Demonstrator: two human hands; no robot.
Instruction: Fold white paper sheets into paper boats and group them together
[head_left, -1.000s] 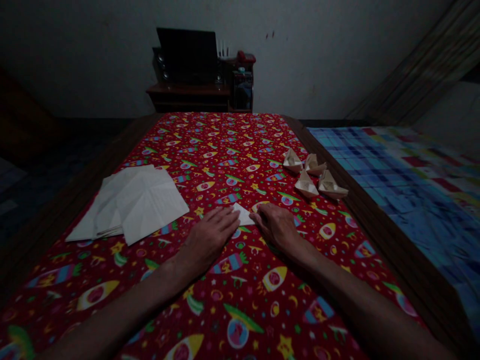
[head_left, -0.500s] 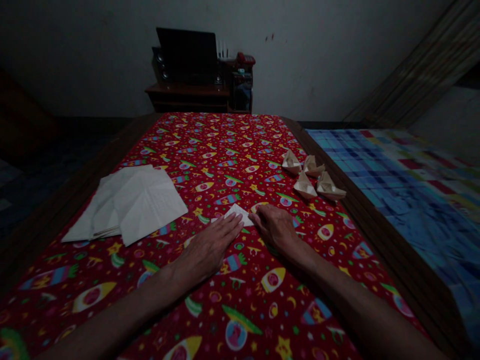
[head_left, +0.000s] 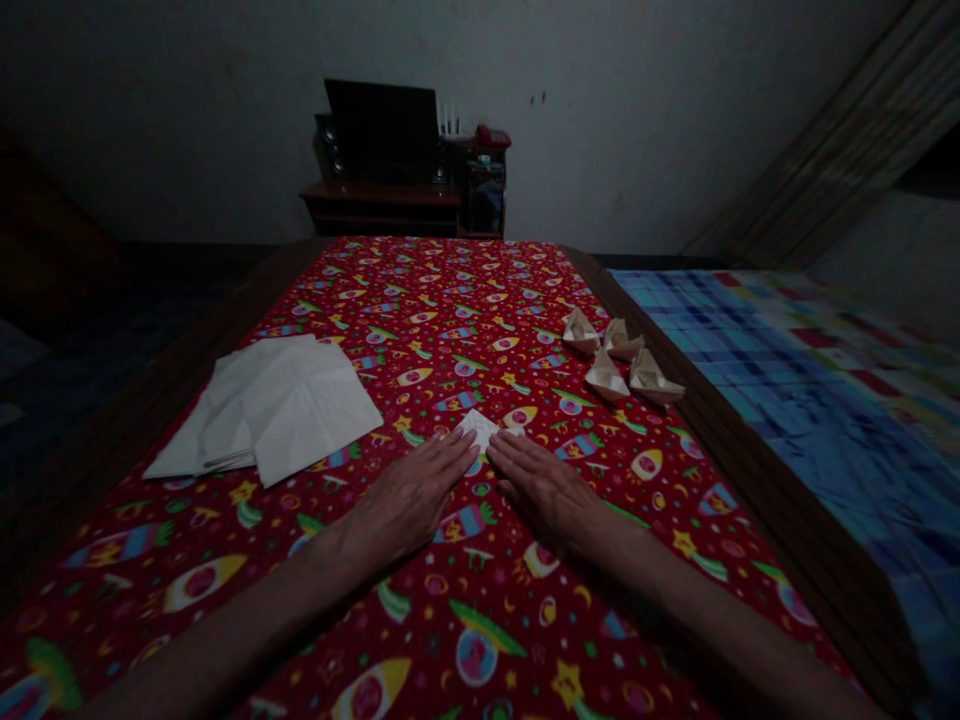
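Note:
A small piece of white folded paper [head_left: 478,426] lies flat on the red patterned cloth [head_left: 465,550], its pointed top facing away from me. My left hand [head_left: 420,485] rests flat with fingers stretched over the paper's left part. On its right part, the fingers of my right hand [head_left: 544,488] also lie stretched out and pressed down. Both hands cover the paper's lower corners, so only its middle and tip show. Neither hand grips anything.
Creased white paper sheets [head_left: 300,405] lie in an overlapping stack at left. Several folded paper boats [head_left: 606,375] stand near the table's right edge. Beyond the table are a dark monitor [head_left: 382,130] on a desk and a red telephone [head_left: 492,137]. A bed [head_left: 750,380] is at right.
My right hand has gone from curled fingers at the paper's right corner to lying flat on it. My left hand stays flat on the paper. The view has tilted slightly up.

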